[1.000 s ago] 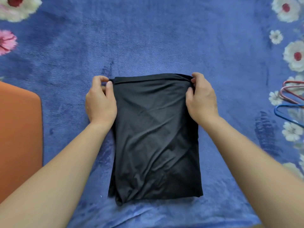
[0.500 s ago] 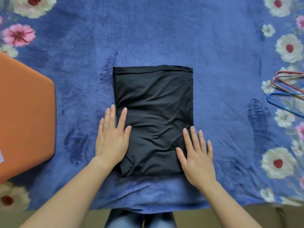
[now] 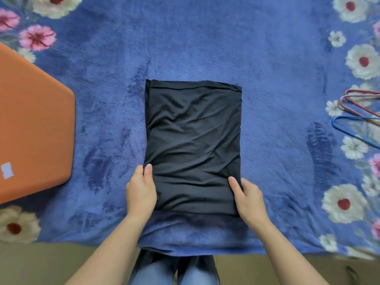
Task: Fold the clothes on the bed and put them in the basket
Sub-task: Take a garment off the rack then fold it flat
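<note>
A black garment (image 3: 193,140), folded into a tall rectangle, lies flat on the blue flowered bedspread (image 3: 205,42). My left hand (image 3: 140,188) grips its near left edge, thumb on top and fingers tucked under the cloth. On the near right edge my right hand (image 3: 247,197) holds the cloth the same way, thumb on the fabric. An orange flat-topped thing (image 3: 35,124), perhaps the basket or its lid, sits at the left of the bed; I cannot tell which.
Red and blue wire hangers (image 3: 357,112) lie at the right edge of the bed. The near bed edge runs just below the garment, with my legs in jeans (image 3: 174,270) and the floor beyond it.
My hands left the garment's far corners, lay flat beside its near half, and now grip its near side edges. The view has tilted back toward the bed edge.
</note>
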Available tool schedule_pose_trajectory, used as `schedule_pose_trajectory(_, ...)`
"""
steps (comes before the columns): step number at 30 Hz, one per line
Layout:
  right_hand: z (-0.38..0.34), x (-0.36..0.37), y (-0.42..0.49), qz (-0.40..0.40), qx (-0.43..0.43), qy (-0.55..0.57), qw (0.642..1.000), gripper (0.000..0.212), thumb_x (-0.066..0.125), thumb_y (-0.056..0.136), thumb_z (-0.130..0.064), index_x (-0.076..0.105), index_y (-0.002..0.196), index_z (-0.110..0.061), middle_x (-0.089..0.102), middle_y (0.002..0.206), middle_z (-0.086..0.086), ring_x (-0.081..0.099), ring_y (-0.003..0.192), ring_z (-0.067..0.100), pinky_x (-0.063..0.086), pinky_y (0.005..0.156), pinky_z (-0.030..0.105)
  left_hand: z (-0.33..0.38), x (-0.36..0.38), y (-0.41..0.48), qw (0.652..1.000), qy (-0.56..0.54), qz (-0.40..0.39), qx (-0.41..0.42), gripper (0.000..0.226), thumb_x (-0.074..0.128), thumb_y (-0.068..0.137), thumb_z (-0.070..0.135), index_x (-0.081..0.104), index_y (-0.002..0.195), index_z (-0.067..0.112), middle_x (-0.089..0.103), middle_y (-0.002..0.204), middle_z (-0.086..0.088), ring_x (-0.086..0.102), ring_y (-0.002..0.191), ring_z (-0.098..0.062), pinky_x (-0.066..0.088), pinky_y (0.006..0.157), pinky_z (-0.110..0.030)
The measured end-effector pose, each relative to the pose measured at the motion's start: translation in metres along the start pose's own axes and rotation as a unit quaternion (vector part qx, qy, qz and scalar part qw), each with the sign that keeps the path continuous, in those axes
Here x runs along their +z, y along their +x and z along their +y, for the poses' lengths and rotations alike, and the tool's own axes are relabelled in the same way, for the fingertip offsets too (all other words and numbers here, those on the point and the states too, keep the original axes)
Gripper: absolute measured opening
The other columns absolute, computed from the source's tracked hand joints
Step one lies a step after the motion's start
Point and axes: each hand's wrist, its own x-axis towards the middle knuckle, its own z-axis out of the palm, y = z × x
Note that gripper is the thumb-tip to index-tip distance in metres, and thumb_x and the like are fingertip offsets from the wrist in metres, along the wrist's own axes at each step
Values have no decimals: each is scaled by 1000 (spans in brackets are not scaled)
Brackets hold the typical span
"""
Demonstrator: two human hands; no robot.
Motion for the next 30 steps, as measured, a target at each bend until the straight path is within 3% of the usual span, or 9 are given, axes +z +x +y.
schedule_pose_trajectory(4, 1, -21, -8, -136, 76, 119, 980, 53, 59, 93, -47, 61, 84, 6, 64, 76, -3, 58, 69, 15, 45, 67, 33, -5, -21, -12, 987, -83, -120, -72, 41, 52, 96, 42, 45, 75, 8, 47, 66, 2, 44, 65, -20, 37, 63, -36)
schedule_pose_trajectory(7, -3, -50, -16, -221, 125, 207, 945, 25, 64, 93, -24, 68, 101, -1, 74, 103, 15, 70, 90, 25, 52, 83, 40, -7, -40, -21, 956, -114, -225, -148, 43, 71, 75, 51, 59, 108, 26, 69, 110, 2, 67, 95, -16, 51, 93, -39)
schedule_pose_trajectory(10, -20, -85, -14, -238, 143, 285, 918, 25, 61, 92, -11, 62, 115, -21, 73, 103, 15, 67, 79, 26, 53, 71, 33, 23, -62, -25, 934, -164, -273, -160, 52, 67, 89, 28, 43, 131, 46, 51, 137, -9, 67, 83, -14, 51, 81, -20)
schedule_pose_trajectory(13, -53, -106, 3, -237, 144, 336, 900, 29, 59, 85, -8, 76, 102, -25, 69, 85, 7, 61, 64, 16, 49, 56, 24, 54, -74, -6, 903, -247, -293, -194, 51, 60, 92, 12, 50, 132, 42, 72, 109, -1, 67, 71, -9, 52, 64, -18)
schedule_pose_trajectory(16, -94, -108, 32, -205, 166, 415, 871, 16, 71, 66, -18, 75, 79, -8, 67, 67, 4, 59, 48, 10, 45, 42, 17, 91, -76, 20, 879, -314, -267, -242, 11, 54, 95, 17, 65, 98, 16, 62, 57, 4, 52, 39, 0, 44, 39, -10)
schedule_pose_trajectory(19, -120, -101, 67, -141, 188, 492, 838, 15, 47, 92, -11, 57, 83, -7, 72, 69, 9, 71, 60, 17, 52, 48, 19, 119, -71, 48, 840, -436, -191, -261, 24, 47, 100, 24, 56, 82, 10, 64, 52, -1, 61, 41, -5, 48, 40, -13)
schedule_pose_trajectory(21, -124, -91, 85, -119, 178, 475, 854, 14, 43, 94, -12, 54, 88, -7, 70, 71, 9, 66, 59, 18, 51, 51, 23, 124, -62, 63, 859, -443, -116, -230, 23, 45, 100, 24, 59, 87, 11, 68, 64, -2, 67, 56, -12, 54, 50, -18)
schedule_pose_trajectory(25, -116, -71, 104, -47, 91, 234, 967, 12, 63, 90, -24, 60, 85, -13, 51, 61, -7, 41, 53, 11, 32, 53, 23, 110, -33, 71, 976, -202, -19, -77, 18, 57, 92, 34, 65, 88, 18, 62, 84, 5, 56, 81, -14, 48, 76, -30)
schedule_pose_trajectory(30, -116, -54, 102, 35, 27, 208, 977, 20, 63, 92, -35, 63, 91, -15, 63, 84, -9, 56, 72, 5, 42, 64, 21, 96, -2, 67, 999, -2, 11, 37, 50, 55, 92, 52, 54, 119, 10, 65, 111, -5, 57, 107, -26, 44, 92, -41)
